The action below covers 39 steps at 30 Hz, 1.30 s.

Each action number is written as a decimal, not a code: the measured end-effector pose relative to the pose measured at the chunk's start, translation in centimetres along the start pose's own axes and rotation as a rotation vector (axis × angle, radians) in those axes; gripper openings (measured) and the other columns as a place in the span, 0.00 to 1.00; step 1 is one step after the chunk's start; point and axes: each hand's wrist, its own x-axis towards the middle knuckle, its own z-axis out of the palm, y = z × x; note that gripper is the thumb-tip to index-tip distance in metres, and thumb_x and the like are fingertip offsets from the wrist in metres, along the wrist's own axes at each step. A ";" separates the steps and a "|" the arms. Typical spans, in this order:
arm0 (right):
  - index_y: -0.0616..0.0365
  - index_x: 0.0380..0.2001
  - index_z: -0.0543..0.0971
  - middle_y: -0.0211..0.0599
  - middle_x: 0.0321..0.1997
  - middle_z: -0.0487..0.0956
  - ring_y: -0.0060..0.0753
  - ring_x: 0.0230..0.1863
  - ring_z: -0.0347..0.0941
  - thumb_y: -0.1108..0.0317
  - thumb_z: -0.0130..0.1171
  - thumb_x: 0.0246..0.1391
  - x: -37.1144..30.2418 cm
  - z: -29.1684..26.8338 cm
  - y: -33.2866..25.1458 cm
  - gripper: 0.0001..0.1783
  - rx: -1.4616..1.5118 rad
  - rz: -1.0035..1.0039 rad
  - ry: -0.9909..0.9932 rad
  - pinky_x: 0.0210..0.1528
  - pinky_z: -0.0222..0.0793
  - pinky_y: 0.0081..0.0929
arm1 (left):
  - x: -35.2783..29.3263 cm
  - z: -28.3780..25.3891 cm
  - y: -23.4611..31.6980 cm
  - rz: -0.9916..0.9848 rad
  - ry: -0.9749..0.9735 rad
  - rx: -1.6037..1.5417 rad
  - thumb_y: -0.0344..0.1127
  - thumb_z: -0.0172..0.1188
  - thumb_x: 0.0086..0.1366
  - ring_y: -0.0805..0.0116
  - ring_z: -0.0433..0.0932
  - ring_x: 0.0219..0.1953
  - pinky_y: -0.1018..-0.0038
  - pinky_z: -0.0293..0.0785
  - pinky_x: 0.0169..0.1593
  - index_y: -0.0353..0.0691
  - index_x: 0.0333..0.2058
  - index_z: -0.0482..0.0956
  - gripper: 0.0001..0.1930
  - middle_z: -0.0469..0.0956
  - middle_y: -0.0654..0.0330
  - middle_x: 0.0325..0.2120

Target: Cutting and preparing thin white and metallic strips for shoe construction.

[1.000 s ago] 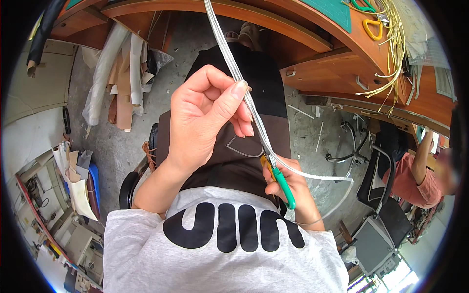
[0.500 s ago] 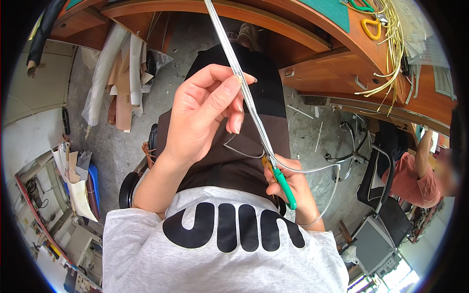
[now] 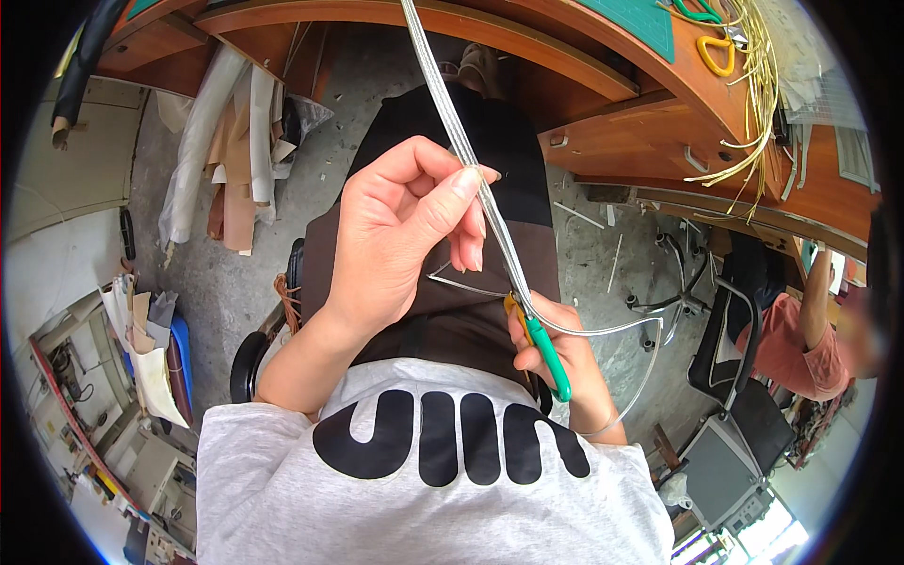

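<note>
A bundle of thin silver cords [image 3: 443, 104] runs down from the desk edge at the top toward my lap. My left hand [image 3: 400, 221] pinches it between thumb and index finger, about midway along, with the other fingers loosely curled. My right hand [image 3: 565, 353], lower and to the right, is closed around a tool with green and yellow handles [image 3: 546, 358], which looks like scissors. Its blades are hidden against the cords. From there one loose cord [image 3: 603, 331] loops to the right and back past my right wrist. Another thin bent piece sticks out to the left over my lap.
A wooden desk [image 3: 527, 47] curves across the top, carrying a green cutting mat [image 3: 631, 24], a yellow handle [image 3: 716, 56] and gold cords [image 3: 763, 94]. Rolled materials [image 3: 212, 141] stand at left. At right a person [image 3: 805, 348] sits by a black chair [image 3: 734, 377].
My left hand has slid down along the silver cords, closer to my right hand. The cords have shifted slightly to the right; my right hand with the tool has barely moved.
</note>
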 end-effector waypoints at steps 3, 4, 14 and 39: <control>0.60 0.23 0.64 0.29 0.18 0.60 0.23 0.20 0.53 0.61 0.74 0.35 0.0 0.0 -0.1 0.26 -0.006 0.025 0.004 0.22 0.52 0.23 | 0.0 -0.1 0.0 -0.006 0.004 -0.005 0.31 0.53 0.65 0.77 0.72 0.17 0.83 0.69 0.21 0.31 0.33 0.71 0.07 0.74 0.59 0.20; 0.60 0.23 0.64 0.29 0.18 0.60 0.23 0.20 0.53 0.61 0.74 0.35 0.0 -0.2 -0.1 0.26 -0.006 0.025 0.004 0.22 0.52 0.23 | 0.1 0.0 0.1 -0.006 0.005 -0.005 0.31 0.53 0.65 0.77 0.72 0.17 0.83 0.69 0.21 0.31 0.33 0.71 0.07 0.74 0.59 0.20; 0.61 0.23 0.63 0.32 0.19 0.58 0.28 0.22 0.52 0.55 0.73 0.35 0.4 -0.3 -0.2 0.29 0.005 0.035 -0.019 0.24 0.52 0.25 | 0.5 -0.4 0.3 0.078 0.002 0.036 0.30 0.54 0.64 0.77 0.72 0.16 0.84 0.68 0.20 0.31 0.33 0.72 0.06 0.74 0.60 0.18; 0.61 0.23 0.64 0.33 0.21 0.61 0.28 0.22 0.56 0.48 0.70 0.35 0.2 -0.3 0.2 0.31 0.025 0.032 -0.033 0.24 0.53 0.26 | 0.3 -0.4 0.2 0.120 0.054 0.051 0.31 0.54 0.64 0.76 0.72 0.15 0.83 0.68 0.19 0.31 0.33 0.72 0.07 0.74 0.59 0.18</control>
